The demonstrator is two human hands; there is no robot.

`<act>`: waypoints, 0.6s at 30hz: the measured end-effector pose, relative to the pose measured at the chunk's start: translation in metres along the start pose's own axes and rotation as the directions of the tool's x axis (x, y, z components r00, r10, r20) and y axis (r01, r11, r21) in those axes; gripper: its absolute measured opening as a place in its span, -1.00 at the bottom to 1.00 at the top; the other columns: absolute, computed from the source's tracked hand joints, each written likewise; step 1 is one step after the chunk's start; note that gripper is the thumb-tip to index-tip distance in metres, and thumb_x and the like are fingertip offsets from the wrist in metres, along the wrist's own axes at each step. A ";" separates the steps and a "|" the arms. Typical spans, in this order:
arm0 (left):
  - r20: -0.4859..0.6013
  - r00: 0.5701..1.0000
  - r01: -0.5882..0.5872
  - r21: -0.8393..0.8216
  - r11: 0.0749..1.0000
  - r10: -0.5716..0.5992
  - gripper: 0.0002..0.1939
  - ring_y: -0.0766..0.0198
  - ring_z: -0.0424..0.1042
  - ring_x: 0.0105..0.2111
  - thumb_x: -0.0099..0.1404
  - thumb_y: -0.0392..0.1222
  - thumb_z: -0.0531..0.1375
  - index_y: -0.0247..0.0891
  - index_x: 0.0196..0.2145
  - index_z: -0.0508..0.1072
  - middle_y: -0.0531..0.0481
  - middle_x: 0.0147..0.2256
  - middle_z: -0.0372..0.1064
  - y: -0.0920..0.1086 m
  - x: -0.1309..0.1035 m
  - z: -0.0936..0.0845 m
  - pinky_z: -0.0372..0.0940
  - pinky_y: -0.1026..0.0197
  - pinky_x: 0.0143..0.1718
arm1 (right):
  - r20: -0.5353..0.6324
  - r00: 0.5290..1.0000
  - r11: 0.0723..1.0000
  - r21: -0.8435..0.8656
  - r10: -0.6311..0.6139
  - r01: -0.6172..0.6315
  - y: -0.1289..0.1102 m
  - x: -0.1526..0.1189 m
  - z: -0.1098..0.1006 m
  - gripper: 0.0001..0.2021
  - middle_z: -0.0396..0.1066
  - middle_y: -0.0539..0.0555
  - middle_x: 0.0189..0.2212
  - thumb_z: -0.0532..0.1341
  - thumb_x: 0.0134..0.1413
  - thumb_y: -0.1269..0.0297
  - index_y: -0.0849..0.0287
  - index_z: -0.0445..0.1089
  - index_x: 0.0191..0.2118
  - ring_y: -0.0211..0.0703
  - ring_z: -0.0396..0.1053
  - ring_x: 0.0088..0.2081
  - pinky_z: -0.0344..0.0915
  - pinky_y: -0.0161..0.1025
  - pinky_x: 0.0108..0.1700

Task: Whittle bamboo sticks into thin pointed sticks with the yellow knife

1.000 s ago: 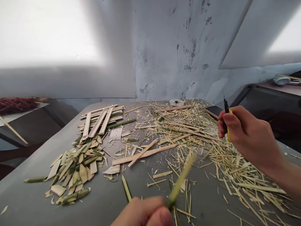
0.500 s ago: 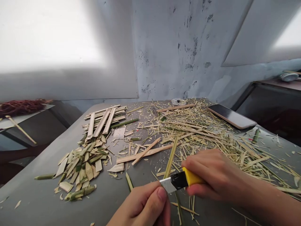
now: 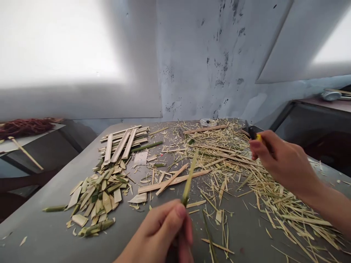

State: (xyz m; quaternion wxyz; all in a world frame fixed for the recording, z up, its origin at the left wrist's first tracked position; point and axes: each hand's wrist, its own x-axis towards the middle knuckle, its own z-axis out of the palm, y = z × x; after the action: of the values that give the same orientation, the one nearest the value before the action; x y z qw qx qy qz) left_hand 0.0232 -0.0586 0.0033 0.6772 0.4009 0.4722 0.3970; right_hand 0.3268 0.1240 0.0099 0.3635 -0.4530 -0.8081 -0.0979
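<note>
My left hand (image 3: pixel 164 230) is closed around the lower end of a narrow green-yellow bamboo strip (image 3: pixel 191 175), which points up and away over the table. Out to the right, my right hand (image 3: pixel 279 157) grips a utility knife (image 3: pixel 253 134) with a yellow and black handle, its blade pointing up and to the left. The knife is apart from the strip and partly hidden by my fingers. Below the knife spreads a heap of thin bamboo shavings (image 3: pixel 236 155). Two flat pale strips (image 3: pixel 175 179) lie crossed just beyond my left hand.
Stacked bamboo slats (image 3: pixel 120 144) and a pile of short bamboo pieces (image 3: pixel 100 199) lie on the left of the grey table (image 3: pixel 49 237). A phone (image 3: pixel 257 128) at the back right is mostly hidden by my right hand. A clear round dish (image 3: pixel 208 122) stands near the wall.
My right hand has lifted the knife off the strip and moved it up and to the right. The left hand still holds the strip and has shifted slightly left.
</note>
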 end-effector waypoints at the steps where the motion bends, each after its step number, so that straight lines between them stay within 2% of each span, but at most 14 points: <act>1: -0.010 1.000 -0.018 -0.067 0.998 0.017 -0.33 0.36 0.27 -0.65 0.33 0.54 0.11 -0.20 -0.39 0.37 0.16 -0.71 0.21 0.002 0.004 -0.001 0.13 0.37 -0.56 | 0.004 0.998 0.998 -0.004 -0.063 0.063 -0.005 -0.003 0.004 -0.61 0.32 -0.07 -0.61 0.03 0.55 -0.10 0.08 0.27 -0.22 -0.22 0.24 -0.66 0.05 -0.26 -0.53; 2: -0.010 0.999 -0.035 -0.105 0.994 0.034 -0.37 0.32 0.33 -0.66 0.35 0.51 0.12 -0.18 -0.35 0.36 0.17 -0.73 0.22 0.004 0.007 -0.002 0.18 0.36 -0.57 | 0.012 0.993 0.993 -0.005 -0.121 0.121 -0.009 -0.007 0.008 -0.63 0.29 -0.08 -0.62 0.05 0.54 -0.10 0.09 0.30 -0.18 -0.22 0.25 -0.65 0.03 -0.26 -0.54; 4: -0.011 0.997 -0.080 -0.048 0.996 0.080 -0.42 0.26 0.43 -0.62 0.37 0.46 0.14 -0.18 -0.27 0.37 0.16 -0.68 0.29 0.011 0.011 -0.006 0.29 0.33 -0.58 | 0.034 0.977 0.978 0.015 -0.209 0.209 -0.014 -0.012 0.015 -0.64 0.28 -0.08 -0.59 0.07 0.53 -0.11 0.08 0.33 -0.16 -0.20 0.26 -0.62 0.01 -0.25 -0.53; 7: -0.125 0.960 -0.217 0.236 0.947 0.251 -0.52 0.29 0.44 -0.57 0.49 0.30 0.09 -0.20 -0.20 0.42 0.16 -0.58 0.31 0.021 0.013 -0.016 0.36 0.28 -0.51 | 0.064 0.943 0.944 0.068 -0.326 0.322 -0.017 -0.016 0.023 -0.72 0.41 -0.02 -0.44 0.10 0.54 -0.02 0.07 0.35 -0.11 -0.16 0.37 -0.50 0.13 -0.21 -0.44; 9: -0.184 0.906 -0.264 0.459 0.848 0.381 -0.59 0.33 0.42 -0.56 0.56 0.18 0.03 -0.20 -0.21 0.42 0.17 -0.57 0.31 0.026 0.013 -0.025 0.34 0.27 -0.42 | 0.083 0.925 0.923 0.140 -0.372 0.359 -0.020 -0.017 0.025 -0.77 0.52 0.06 -0.25 0.12 0.54 0.05 0.08 0.36 0.00 -0.06 0.49 -0.30 0.28 -0.16 -0.27; 10: -0.206 0.883 -0.267 0.517 0.813 0.421 -0.62 0.34 0.41 -0.56 0.57 0.14 0.03 -0.19 -0.19 0.42 0.17 -0.57 0.32 0.028 0.014 -0.029 0.31 0.27 -0.42 | 0.095 0.921 0.914 0.192 -0.379 0.356 -0.021 -0.017 0.027 -0.77 0.54 0.10 -0.12 0.13 0.53 0.07 0.07 0.36 0.06 0.00 0.52 -0.15 0.34 -0.13 -0.15; 12: -0.239 0.849 -0.269 0.570 0.776 0.471 -0.70 0.34 0.40 -0.54 0.57 0.08 0.07 -0.18 -0.15 0.40 0.18 -0.55 0.32 0.029 0.016 -0.037 0.27 0.27 -0.42 | 0.132 0.931 0.904 0.318 -0.340 0.285 -0.025 -0.017 0.029 -0.73 0.51 0.10 0.09 0.13 0.52 0.04 0.03 0.38 0.14 0.08 0.46 0.12 0.32 -0.05 0.13; 14: -0.252 0.831 -0.280 0.580 0.765 0.496 -0.75 0.34 0.41 -0.53 0.56 0.07 0.11 -0.16 -0.13 0.37 0.20 -0.52 0.29 0.029 0.021 -0.042 0.29 0.28 -0.44 | 0.176 0.949 0.898 0.405 -0.261 0.172 -0.028 -0.017 0.031 -0.68 0.47 0.06 0.17 0.10 0.52 -0.02 -0.03 0.42 0.15 0.10 0.37 0.24 0.25 0.00 0.26; 18: -0.243 0.821 -0.312 0.568 0.762 0.517 -0.70 0.33 0.36 -0.57 0.54 0.13 0.12 -0.14 -0.18 0.32 0.25 -0.54 0.17 0.026 0.030 -0.048 0.39 0.25 -0.46 | 0.239 0.965 0.904 0.427 -0.103 -0.009 -0.027 -0.014 0.035 -0.59 0.51 0.09 0.12 -0.01 0.54 -0.08 -0.03 0.41 0.20 0.08 0.46 0.15 0.38 -0.04 0.12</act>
State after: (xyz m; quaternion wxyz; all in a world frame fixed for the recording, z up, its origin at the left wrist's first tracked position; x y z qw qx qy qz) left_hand -0.0195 -0.0140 0.0062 0.3343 0.5732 0.5797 0.4729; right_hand 0.2924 0.1162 -0.0202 0.3433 -0.3522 -0.8608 0.1307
